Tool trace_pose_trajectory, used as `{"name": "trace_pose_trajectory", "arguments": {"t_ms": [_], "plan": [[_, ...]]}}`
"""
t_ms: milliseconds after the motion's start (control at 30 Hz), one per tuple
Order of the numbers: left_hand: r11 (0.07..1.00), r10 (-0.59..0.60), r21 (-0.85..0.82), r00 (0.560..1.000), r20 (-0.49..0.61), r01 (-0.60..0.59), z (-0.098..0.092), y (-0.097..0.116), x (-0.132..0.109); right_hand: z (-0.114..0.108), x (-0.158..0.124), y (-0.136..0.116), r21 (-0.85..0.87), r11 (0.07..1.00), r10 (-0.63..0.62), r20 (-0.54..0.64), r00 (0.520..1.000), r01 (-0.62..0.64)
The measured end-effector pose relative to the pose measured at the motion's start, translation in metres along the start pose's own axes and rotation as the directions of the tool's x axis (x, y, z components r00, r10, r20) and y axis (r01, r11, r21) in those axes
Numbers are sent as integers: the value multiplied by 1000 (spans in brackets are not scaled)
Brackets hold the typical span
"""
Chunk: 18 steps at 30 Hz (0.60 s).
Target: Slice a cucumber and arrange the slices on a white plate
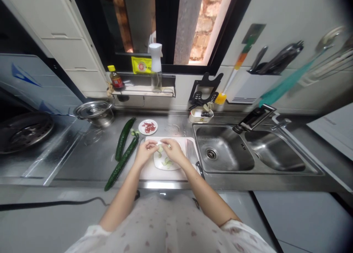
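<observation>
Both hands meet over a white plate [176, 167] that lies on a pale cutting board [149, 175]. My left hand [145, 152] has its thumb and fingers pinched together, and my right hand [173, 151] is pinched close beside it. A small pale green cucumber slice [160, 149] shows between the fingertips, partly covered by them. Below it, several thin cucumber slices [166, 162] with green rims lie on the plate. To the right of my right hand, a knife [198, 165] with a black handle rests along the board's right side.
Two whole cucumbers [123, 165] lie left of the board, near cut cucumber ends [133, 132]. A small dish [149, 127] of red bits stands behind. A double sink [226, 150] with a faucet [255, 119] is at right, a lidded steel pot [96, 113] at back left.
</observation>
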State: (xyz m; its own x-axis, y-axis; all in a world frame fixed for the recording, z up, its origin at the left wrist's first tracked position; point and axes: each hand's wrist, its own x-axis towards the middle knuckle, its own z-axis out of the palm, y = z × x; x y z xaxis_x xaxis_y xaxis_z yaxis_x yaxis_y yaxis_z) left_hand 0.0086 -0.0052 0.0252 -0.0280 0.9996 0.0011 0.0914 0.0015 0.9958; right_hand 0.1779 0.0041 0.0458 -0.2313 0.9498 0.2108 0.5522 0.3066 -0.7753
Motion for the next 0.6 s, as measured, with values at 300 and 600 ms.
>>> {"name": "trace_pose_trajectory", "arguments": {"t_ms": [300, 600], "plan": [[988, -6, -156, 999, 40, 12, 4, 14, -5, 1, 2, -6, 69, 997, 22, 48, 999, -25], [512, -496, -615, 791, 358, 599, 23, 8, -11, -7, 7, -6, 314, 948, 49, -8, 999, -44]]}}
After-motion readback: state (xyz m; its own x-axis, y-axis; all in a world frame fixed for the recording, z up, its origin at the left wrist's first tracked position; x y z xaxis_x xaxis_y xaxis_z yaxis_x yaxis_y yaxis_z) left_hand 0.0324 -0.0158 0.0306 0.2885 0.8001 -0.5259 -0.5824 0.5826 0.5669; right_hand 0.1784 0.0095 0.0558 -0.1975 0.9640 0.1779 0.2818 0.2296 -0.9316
